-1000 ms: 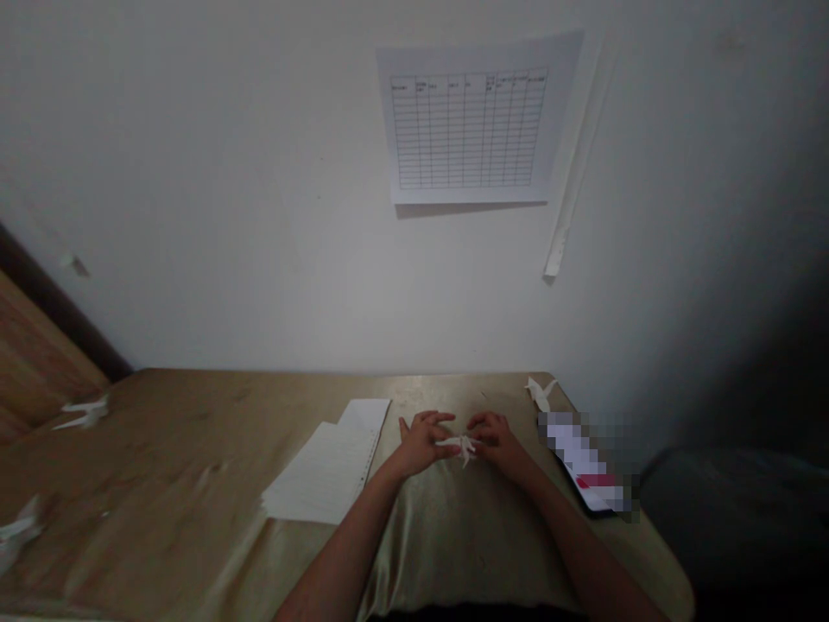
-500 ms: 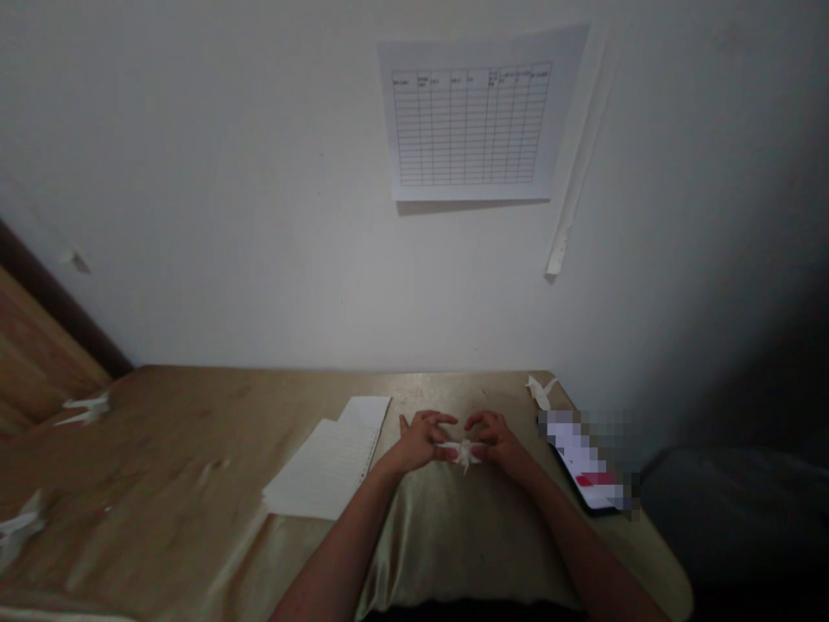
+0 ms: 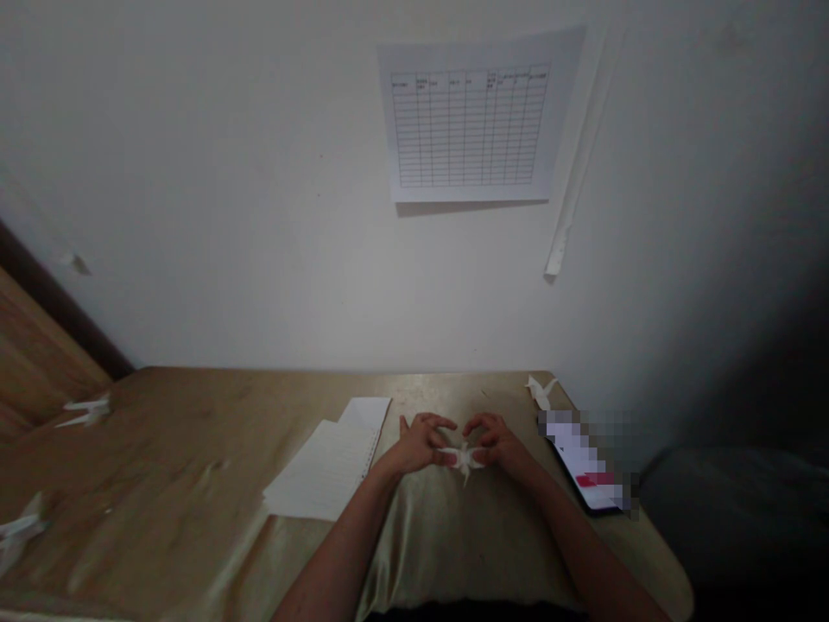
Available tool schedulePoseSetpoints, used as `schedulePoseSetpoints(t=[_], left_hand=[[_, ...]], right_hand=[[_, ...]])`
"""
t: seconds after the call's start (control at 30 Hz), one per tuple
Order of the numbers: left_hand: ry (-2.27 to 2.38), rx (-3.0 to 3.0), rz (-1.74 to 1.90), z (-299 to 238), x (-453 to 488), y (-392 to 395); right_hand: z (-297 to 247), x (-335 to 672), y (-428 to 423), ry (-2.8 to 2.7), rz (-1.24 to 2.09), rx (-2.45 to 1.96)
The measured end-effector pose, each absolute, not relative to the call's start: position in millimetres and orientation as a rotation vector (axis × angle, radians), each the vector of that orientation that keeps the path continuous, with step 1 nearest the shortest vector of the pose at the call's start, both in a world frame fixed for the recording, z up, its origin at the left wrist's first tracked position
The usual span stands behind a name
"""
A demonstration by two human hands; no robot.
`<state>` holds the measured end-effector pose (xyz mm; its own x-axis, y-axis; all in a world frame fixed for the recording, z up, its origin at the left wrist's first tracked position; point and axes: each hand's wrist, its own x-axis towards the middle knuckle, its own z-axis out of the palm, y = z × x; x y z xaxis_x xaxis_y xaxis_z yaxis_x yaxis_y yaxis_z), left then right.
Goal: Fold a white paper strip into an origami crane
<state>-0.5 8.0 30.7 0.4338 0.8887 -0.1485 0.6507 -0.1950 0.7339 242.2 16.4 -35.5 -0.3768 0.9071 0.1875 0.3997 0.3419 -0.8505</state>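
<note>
Between my two hands is a small white folded paper crane (image 3: 465, 458), its body in the middle and a thin point hanging toward me. My left hand (image 3: 424, 443) pinches the wing on the left, thumb in front and fingers curled behind. On the other side my right hand (image 3: 496, 442) grips the right wing the same way. Both index fingers arch above the paper with a gap between them. The parts of the wings under the fingers are hidden.
Loose white paper sheets (image 3: 324, 471) lie left of my hands on the cloth-covered table (image 3: 194, 449). A phone (image 3: 583, 466), partly blurred, rests at the right edge. Other folded paper pieces sit at the back right (image 3: 539, 393) and far left (image 3: 87, 410). A printed chart (image 3: 471, 130) hangs on the wall.
The paper crane's wings look more spread and its lower point hangs slightly lower. Both hands keep their grip and have hardly moved.
</note>
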Motion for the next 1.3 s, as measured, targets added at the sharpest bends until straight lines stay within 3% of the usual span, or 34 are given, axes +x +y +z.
schedulePoseSetpoints(t=[0.33, 1.3], left_hand=[[1.342, 1.890, 0.532, 26.3, 4.6, 11.9], [1.306, 1.868, 0.454, 30.3, -1.6, 12.5]], right_hand=[[-37.8, 238.7, 18.4, -1.777, 0.839, -1.209], [-31.0, 241.0, 16.5, -1.864, 0.930, -1.208]])
